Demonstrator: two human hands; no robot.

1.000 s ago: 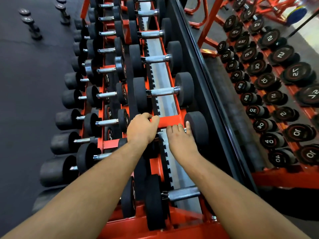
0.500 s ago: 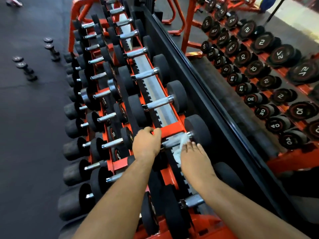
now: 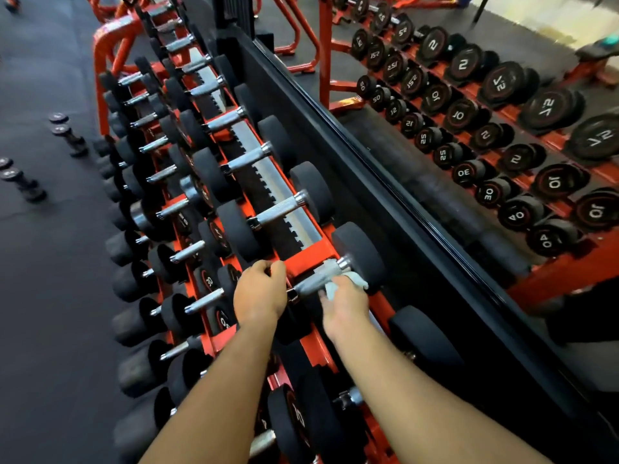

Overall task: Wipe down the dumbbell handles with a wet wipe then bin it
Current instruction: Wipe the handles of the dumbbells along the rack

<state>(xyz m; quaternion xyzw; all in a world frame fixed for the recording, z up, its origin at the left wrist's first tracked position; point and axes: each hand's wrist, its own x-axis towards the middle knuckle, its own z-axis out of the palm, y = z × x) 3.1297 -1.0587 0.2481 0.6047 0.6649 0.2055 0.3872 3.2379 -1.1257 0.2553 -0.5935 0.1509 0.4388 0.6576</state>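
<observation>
- Two hands work on one dumbbell (image 3: 335,269) lying on the top shelf of the red rack (image 3: 303,254).
- My left hand (image 3: 259,289) curls over its near head, steadying it.
- My right hand (image 3: 346,301) pinches the wet wipe (image 3: 330,272), draped on the handle (image 3: 310,286).
- I judge the wipe soft, light and slippery; bunch it around the knurled steel.

Wipe (image 3: 330,275) on dumbbell handle (image 3: 310,285), dumbbells on rack (image 3: 310,254)
</observation>
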